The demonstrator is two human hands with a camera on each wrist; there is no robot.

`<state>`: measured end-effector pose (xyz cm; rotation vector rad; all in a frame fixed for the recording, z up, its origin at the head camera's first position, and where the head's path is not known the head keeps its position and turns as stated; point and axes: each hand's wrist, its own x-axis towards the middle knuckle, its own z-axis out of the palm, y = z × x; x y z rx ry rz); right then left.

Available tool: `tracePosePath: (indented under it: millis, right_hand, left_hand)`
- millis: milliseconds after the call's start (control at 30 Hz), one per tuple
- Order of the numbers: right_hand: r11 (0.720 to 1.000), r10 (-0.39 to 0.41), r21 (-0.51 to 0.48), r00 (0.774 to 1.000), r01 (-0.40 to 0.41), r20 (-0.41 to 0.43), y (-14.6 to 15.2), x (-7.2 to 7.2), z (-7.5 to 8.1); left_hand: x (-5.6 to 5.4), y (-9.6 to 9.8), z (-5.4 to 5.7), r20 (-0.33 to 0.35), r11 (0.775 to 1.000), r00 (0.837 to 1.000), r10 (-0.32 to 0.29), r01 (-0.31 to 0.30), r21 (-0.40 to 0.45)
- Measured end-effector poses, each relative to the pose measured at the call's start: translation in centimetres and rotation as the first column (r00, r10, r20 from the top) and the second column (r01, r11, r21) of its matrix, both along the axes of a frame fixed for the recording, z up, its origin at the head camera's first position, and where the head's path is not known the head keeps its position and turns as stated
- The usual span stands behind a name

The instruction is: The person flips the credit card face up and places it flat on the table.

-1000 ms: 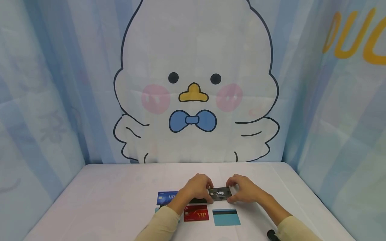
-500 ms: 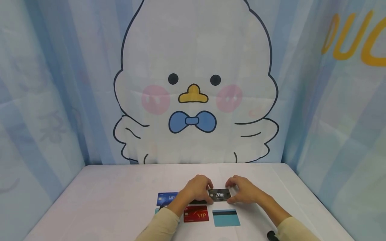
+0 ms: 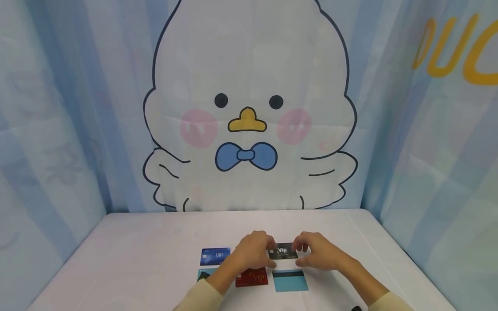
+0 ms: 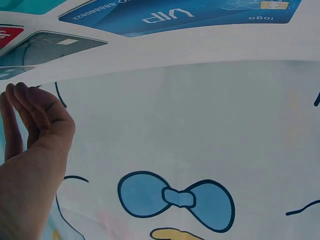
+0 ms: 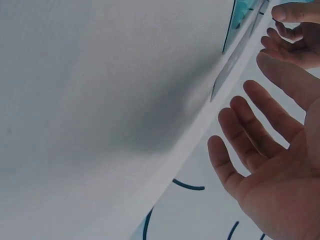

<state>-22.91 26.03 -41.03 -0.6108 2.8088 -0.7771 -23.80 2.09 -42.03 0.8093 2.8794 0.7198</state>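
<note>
A black card printed "Vip" (image 3: 283, 251) lies face up at the right end of the back row in the head view. My left hand (image 3: 253, 251) hovers at its left end, loosely bent fingertips overlapping it. At its right end is my right hand (image 3: 322, 252), thumb and fingers apart. The right wrist view shows the right hand (image 5: 280, 155) raised off the table with spread, bare fingers. In the left wrist view the left hand (image 4: 42, 130) holds nothing. A dark grey card (image 4: 55, 47) between blue and black ones is mostly hidden by that hand in the head view.
A blue VIP card (image 3: 215, 256) is at the left of the back row. In front lie a partly covered teal card (image 3: 206, 273), a red VIP card (image 3: 252, 280) and a light-blue card with a black stripe (image 3: 290, 283). A duck-print curtain (image 3: 249, 185) stands behind the white table (image 3: 148, 250).
Both hands have let go of the black card's ends and come slightly up and toward me. The card stays lying in the back row.
</note>
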Motion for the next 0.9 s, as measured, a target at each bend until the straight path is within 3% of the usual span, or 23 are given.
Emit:
tracePosePath:
  millis: [200,433,667,900]
  right_hand:
    - [0.996,0.076,0.034,0.994,-0.079,0.075,-0.6,1.7,0.6]
    - [0.992,0.041,0.118,0.995,-0.052,0.096,-0.6,3.1,0.5]
    - [0.989,0.030,0.144,0.997,-0.040,0.071,-0.7,3.6,0.2]
    - [0.986,0.049,0.156,0.997,-0.057,0.054,-0.8,3.7,0.1]
  left_hand:
    - [1.5,-0.1,0.3,0.028,0.998,0.998,-0.053,0.053,-0.023]
    - [2.9,0.3,0.1,0.075,0.993,0.991,-0.107,0.110,-0.033]
    - [3.3,0.6,-0.2,0.057,0.987,0.990,-0.128,0.133,-0.092]
    - [3.3,0.6,-0.2,0.046,0.987,0.991,-0.126,0.130,-0.094]
